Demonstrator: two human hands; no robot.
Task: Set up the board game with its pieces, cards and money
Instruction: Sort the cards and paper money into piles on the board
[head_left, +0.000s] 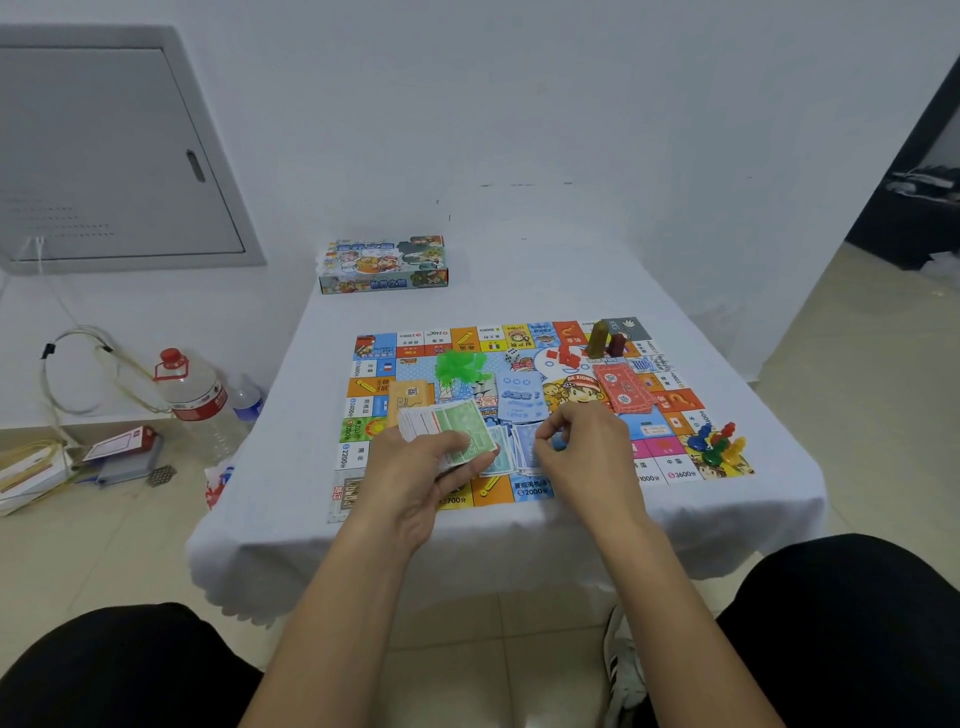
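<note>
Head view: left hand grips a fanned green-topped money stack; right hand pinches nothing visible above the colourful board.

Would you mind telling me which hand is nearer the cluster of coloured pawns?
Right. The right hand sits just left of the coloured pawns; the left hand, gripping play money, is farther left.
</note>
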